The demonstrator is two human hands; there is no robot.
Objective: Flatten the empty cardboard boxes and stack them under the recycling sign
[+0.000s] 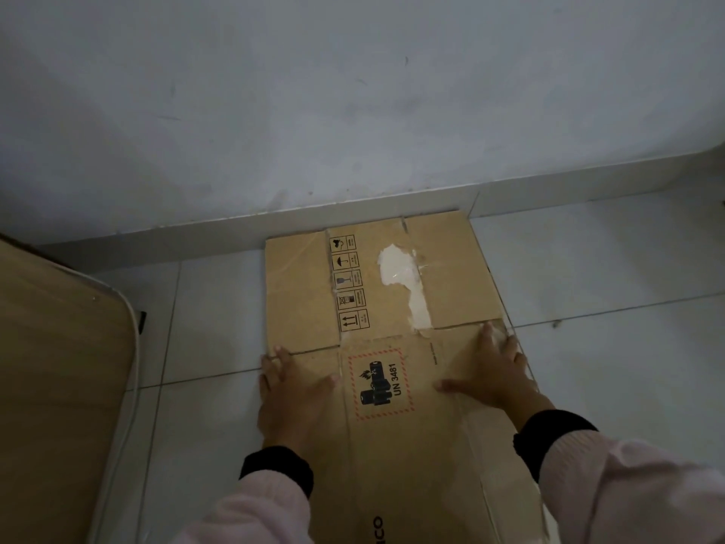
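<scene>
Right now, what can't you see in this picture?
- Recycling sign: not in the head view.
- Near end of the flattened cardboard box: cut off by the bottom edge.
- Handling symbols' small text: too small.
- Cardboard under the left hand and right hand: covered.

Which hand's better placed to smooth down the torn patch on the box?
Right hand, probably: it rests flat on the box just below the torn patch; the left hand sits at the opposite edge.

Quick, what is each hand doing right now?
Left hand: open, palm flat on the flattened cardboard box.
Right hand: open, flat on the same box.
</scene>
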